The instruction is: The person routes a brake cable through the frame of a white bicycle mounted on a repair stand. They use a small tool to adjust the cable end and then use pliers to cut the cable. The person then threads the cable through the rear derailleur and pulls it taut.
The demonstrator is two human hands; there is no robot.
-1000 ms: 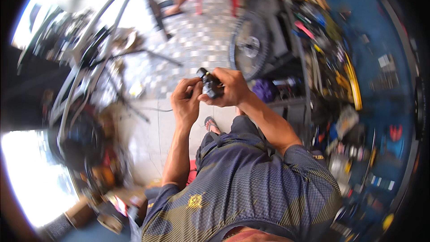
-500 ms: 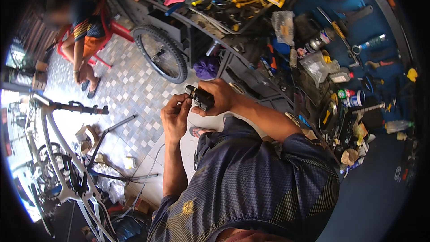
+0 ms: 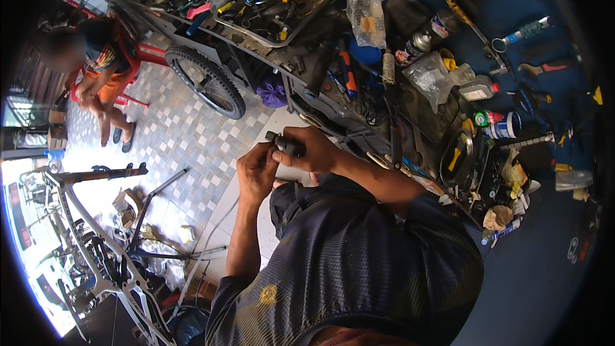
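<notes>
A small black cylindrical part [image 3: 286, 145] is held in front of my chest. My right hand [image 3: 312, 152] wraps around it from the right. The fingertips of my left hand [image 3: 256, 170] pinch its left end. Both forearms reach up from my dark patterned shirt. The far side of the part is hidden by my fingers.
A cluttered workbench [image 3: 359, 115] with tools, cans and bottles runs across the right. A spoked wheel [image 3: 205, 81] leans by the bench. A bare bicycle frame [image 3: 96, 230] stands at lower left. Another person [image 3: 96, 70] sits on a red stool at upper left on the tiled floor.
The view has swung from the floor and frame toward the workbench. Both hands keep hold of the black part, fingers shifting slightly on it.
</notes>
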